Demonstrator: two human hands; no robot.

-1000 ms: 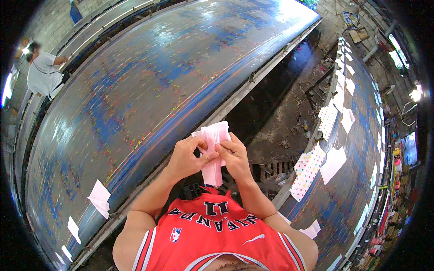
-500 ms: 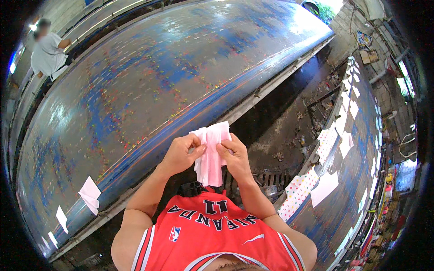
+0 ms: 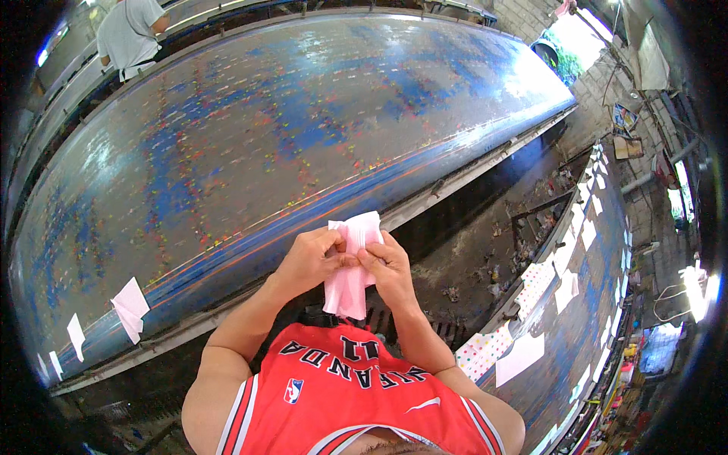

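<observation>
A bunch of thin pink sheets [image 3: 356, 231], layered and gathered into folds, is held upright in front of my chest. My left hand [image 3: 311, 259] pinches its left side between thumb and fingers. From the other side my right hand [image 3: 387, 265] grips the same sheets. Both thumbs come close together at the middle of the bunch. Whether the sheets are paper or cloth I cannot tell.
A long paint-stained table [image 3: 250, 136] stretches across the left, with a folded pale pink sheet [image 3: 130, 305] by its near edge. Another stained table [image 3: 584, 303] at the right carries several pale sheets and a dotted piece [image 3: 485, 350]. Between them runs a littered dirt floor [image 3: 462, 258]. A person [image 3: 130, 36] stands far left.
My hands have drawn closer together on the pink sheets, which now look narrower at the grip. The view has shifted, and the person at far left now faces away.
</observation>
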